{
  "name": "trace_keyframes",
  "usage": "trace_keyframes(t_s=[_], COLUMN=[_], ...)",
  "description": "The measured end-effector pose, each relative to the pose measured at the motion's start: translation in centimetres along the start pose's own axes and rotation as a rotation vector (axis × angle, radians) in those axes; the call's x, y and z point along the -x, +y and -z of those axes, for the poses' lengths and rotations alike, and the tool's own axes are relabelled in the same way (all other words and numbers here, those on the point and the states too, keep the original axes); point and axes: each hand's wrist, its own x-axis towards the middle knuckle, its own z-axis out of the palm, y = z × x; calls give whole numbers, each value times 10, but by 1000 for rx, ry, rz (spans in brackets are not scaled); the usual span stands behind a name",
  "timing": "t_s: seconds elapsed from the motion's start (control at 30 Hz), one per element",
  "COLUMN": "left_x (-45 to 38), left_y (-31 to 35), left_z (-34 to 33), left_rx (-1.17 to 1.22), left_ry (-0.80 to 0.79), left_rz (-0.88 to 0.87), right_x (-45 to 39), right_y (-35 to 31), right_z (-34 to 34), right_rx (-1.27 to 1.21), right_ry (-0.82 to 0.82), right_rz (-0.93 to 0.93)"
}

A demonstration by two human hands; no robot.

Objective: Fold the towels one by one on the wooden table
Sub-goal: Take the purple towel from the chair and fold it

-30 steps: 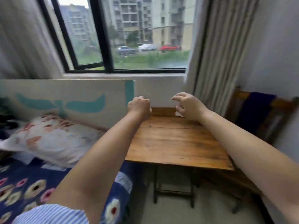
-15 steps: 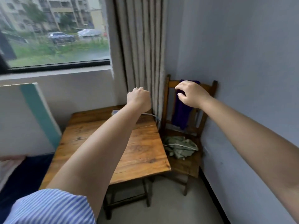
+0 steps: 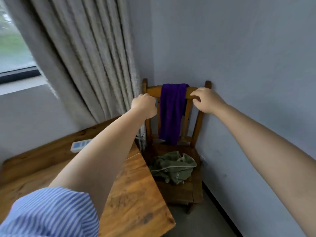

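Sleeve: a blue-and-white striped sleeve (image 3: 51, 212) filled the near left corner, on the left arm stretched forward.
Counter: the wooden counter (image 3: 136, 194) lay below that arm, its top bare of towels, which suggested no folding had begun.
Remote: a pale remote control (image 3: 80, 144) lay on the counter's far side, near the curtain and partly hidden by the arm.
Green towel: a crumpled olive-green towel (image 3: 172, 166) sat heaped on the chair seat just beside the counter's edge, probably awaiting its turn.
Chair: a wooden chair (image 3: 196, 190) stood in the corner against the wall, serving as the store for both towels.
Left hand: the left hand (image 3: 144, 106) was clenched, holding nothing, in front of the chair's left post and just left of the purple towel.
Right hand: the right hand (image 3: 206, 100) hung with fingers loosely curled and empty, close to the top rail just right of the purple towel; contact could not be told.
Purple towel: the purple towel (image 3: 171, 113) hung draped over the top rail, between the two hands, ungrasped; both hands seemed placed to take it by its upper edge.
Curtain: a grey curtain (image 3: 89, 57) hung behind the counter beside the window.
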Motion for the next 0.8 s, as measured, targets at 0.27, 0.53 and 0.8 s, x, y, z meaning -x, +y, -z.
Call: trace_keyframes(t_s=[0.27, 0.53, 0.8], left_x=[-107, -211, -254], left_y=[5, 17, 30], left_z=[-41, -72, -91], left_rx=[198, 389, 510], left_ry=[-73, 31, 93], left_rz=[-56, 142, 241], right_x=[-82, -195, -219], right_y=[56, 96, 108], right_z=[-35, -79, -115], right_rx=[-26, -73, -95], right_ry=[-68, -34, 83], right_rz=[-110, -138, -154])
